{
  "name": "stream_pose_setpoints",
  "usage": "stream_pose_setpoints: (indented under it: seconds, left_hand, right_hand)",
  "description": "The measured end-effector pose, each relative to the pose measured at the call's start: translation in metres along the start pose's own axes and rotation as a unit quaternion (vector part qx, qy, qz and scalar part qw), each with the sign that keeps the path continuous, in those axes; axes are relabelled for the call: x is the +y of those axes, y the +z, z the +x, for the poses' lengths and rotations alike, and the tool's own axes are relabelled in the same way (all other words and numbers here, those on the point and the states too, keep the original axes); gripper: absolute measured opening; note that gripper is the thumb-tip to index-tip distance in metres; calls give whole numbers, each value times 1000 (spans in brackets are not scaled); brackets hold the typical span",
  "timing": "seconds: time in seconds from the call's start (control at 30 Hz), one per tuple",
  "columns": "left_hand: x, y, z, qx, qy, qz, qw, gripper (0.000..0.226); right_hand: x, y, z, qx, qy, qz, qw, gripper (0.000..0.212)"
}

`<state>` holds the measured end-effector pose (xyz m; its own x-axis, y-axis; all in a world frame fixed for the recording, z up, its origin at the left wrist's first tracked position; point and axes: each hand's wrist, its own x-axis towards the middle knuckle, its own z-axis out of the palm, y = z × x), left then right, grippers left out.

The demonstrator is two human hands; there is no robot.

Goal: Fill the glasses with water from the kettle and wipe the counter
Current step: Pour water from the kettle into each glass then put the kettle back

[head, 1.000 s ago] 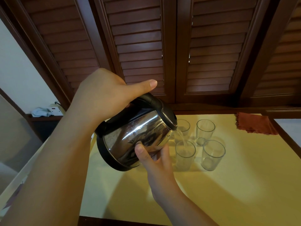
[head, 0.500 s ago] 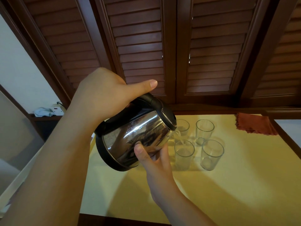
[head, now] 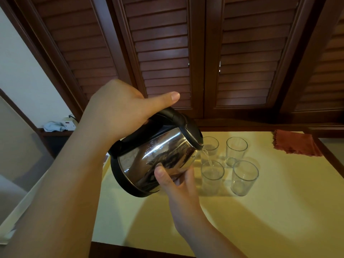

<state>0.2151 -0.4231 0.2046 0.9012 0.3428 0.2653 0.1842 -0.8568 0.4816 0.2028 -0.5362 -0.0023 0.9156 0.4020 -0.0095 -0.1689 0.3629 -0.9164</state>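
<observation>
A steel kettle (head: 154,159) with a black lid and handle is tilted to the right above the yellow counter (head: 270,211). My left hand (head: 122,108) grips its handle from above. My right hand (head: 176,181) is cupped against its underside. A thin stream of water runs from the spout into the near left glass (head: 212,177), which holds water. The near right glass (head: 244,178) and far right glass (head: 236,150) look empty. The far left glass (head: 211,146) is partly hidden by the kettle.
A folded reddish-brown cloth (head: 296,142) lies at the counter's far right corner. Dark wooden louvred shutters (head: 167,53) rise behind the counter. At the far left a low shelf carries a white socket box (head: 68,123) and a pale rag (head: 53,126).
The kettle stays tilted and keeps pouring into the near left glass; the water level there has risen slightly. Both hands hold nearly the same place.
</observation>
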Motion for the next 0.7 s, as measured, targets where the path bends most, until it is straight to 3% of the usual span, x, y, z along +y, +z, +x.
stream_pose_setpoints:
  seconds: [0.17,0.3,0.5,0.7]
  left_hand:
    - [-9,2,-2,11,-11,-21,1000,84]
    - [-22,6,-7,33,-27,-88,995,85]
    - [-35,10,-20,67,-94,-225,968,76]
    - [-25,8,-13,110,-95,-309,940,89]
  right_hand:
    - [-5,-2,0,6,-3,-7,1000,105]
    - [-12,-7,1,13,-27,-30,999,99]
    - [-37,-20,7,-3,-73,-97,993,100]
    - [-71,-35,25,-3,-119,-157,980,105]
